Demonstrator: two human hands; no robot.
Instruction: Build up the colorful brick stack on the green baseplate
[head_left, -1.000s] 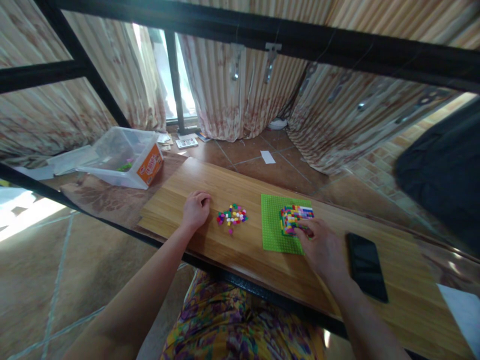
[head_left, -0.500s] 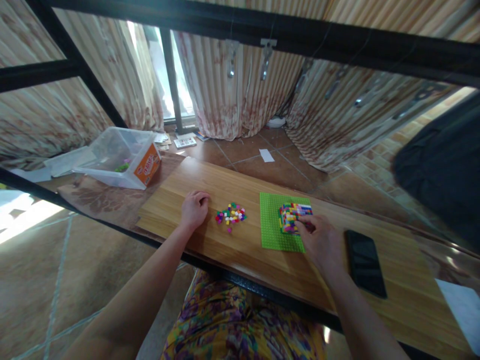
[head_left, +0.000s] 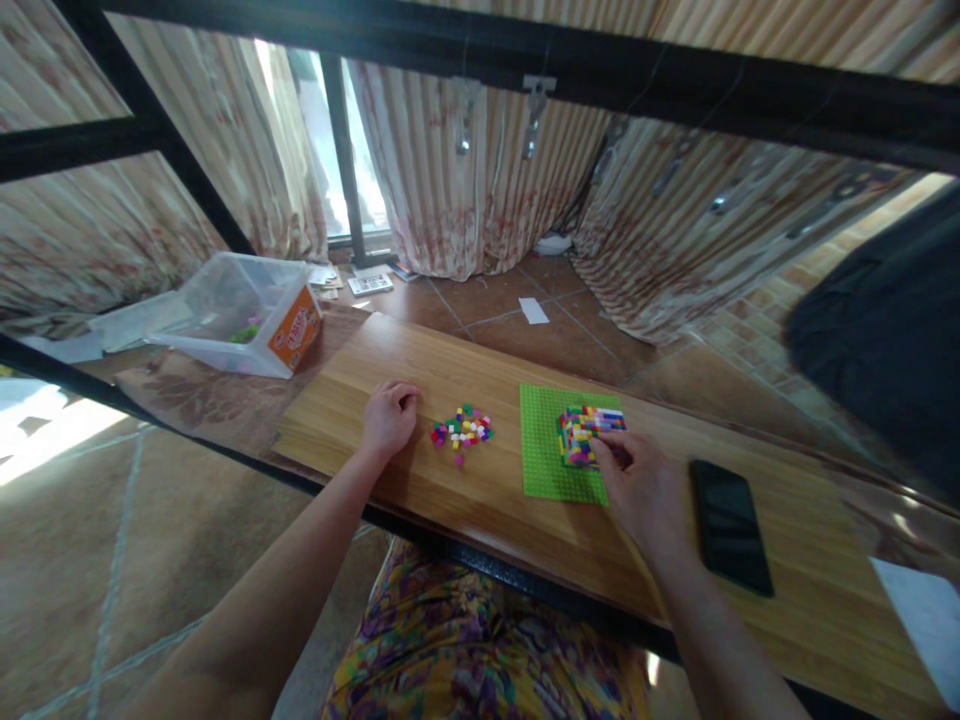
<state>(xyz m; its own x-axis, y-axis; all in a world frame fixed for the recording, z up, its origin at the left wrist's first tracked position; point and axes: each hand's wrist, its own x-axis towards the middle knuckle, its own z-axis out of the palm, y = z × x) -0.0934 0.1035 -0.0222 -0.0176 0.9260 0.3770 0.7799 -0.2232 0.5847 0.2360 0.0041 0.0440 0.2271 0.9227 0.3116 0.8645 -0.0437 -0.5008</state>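
Note:
A small walled structure of multicoloured toy building bricks [head_left: 583, 432] stands on a green studded baseplate [head_left: 540, 455]. My right hand [head_left: 643, 482] reaches over the plate's right side, thumb and fingers pinched against the structure's near right part. Its fingers cover that corner, so a separate brick between the tips cannot be made out. My left hand [head_left: 390, 416] rests on the wooden board with its fingers curled in and nothing visible in them. Just right of it lies a loose pile of small coloured bricks [head_left: 466, 430], one magenta brick [head_left: 459, 460] slightly apart at the near side.
A black phone [head_left: 731, 527] lies on the wooden board [head_left: 442, 365] right of my right hand. Beyond the board's left end sits a clear plastic box [head_left: 247, 320] with an orange label. A dark metal bar [head_left: 480, 35] crosses above, and curtains hang behind.

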